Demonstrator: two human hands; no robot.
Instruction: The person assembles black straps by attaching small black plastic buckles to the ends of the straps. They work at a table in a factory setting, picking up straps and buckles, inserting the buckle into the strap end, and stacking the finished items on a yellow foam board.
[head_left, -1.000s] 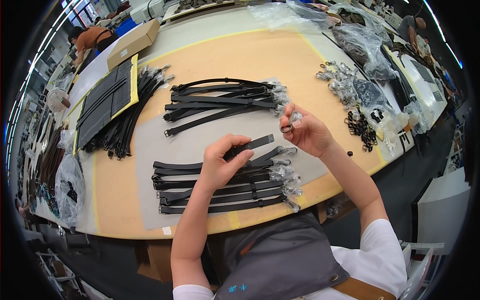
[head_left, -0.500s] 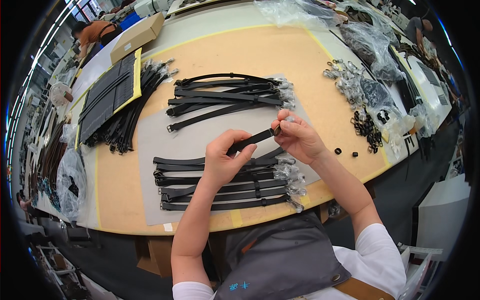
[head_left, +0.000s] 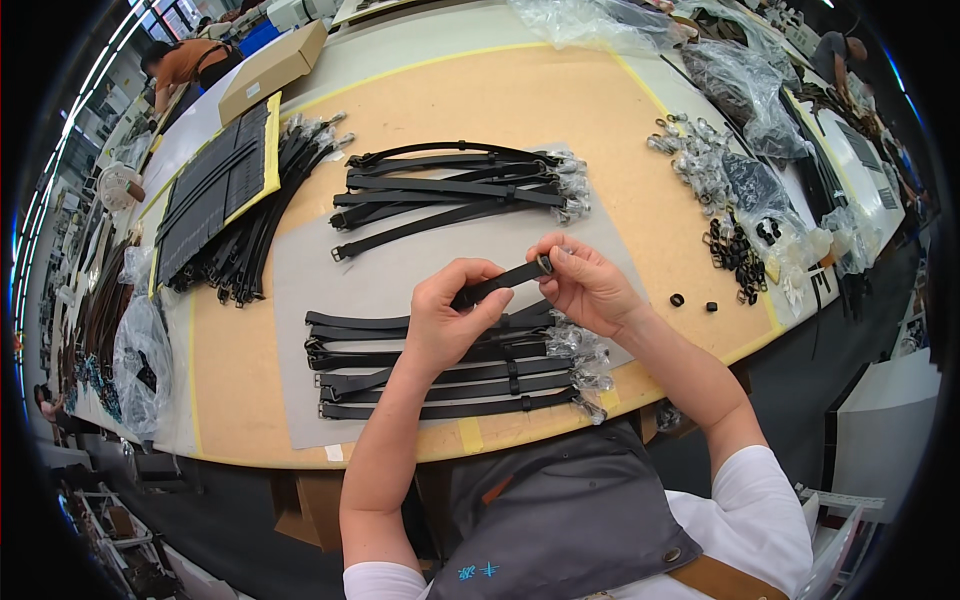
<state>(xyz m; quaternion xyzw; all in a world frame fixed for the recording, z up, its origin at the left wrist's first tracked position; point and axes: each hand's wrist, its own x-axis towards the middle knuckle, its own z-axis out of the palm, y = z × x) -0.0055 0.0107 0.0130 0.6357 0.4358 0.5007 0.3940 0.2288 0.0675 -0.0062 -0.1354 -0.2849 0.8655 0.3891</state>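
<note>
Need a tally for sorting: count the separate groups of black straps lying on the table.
3: a far pile mid-table, a near pile under the hands, a heap at left beside the dark sheets. Individual straps overlap; some may be hidden.

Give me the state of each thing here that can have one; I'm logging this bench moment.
left hand: shut on the black strap, gripping its middle.
right hand: pinching the strap's end at a small ring.
black strap: lifted off the table, held between both hands.
near strap pile: lying flat, sorted side by side.
far strap pile: lying flat, loosely stacked.
cardboard box: closed.
</note>
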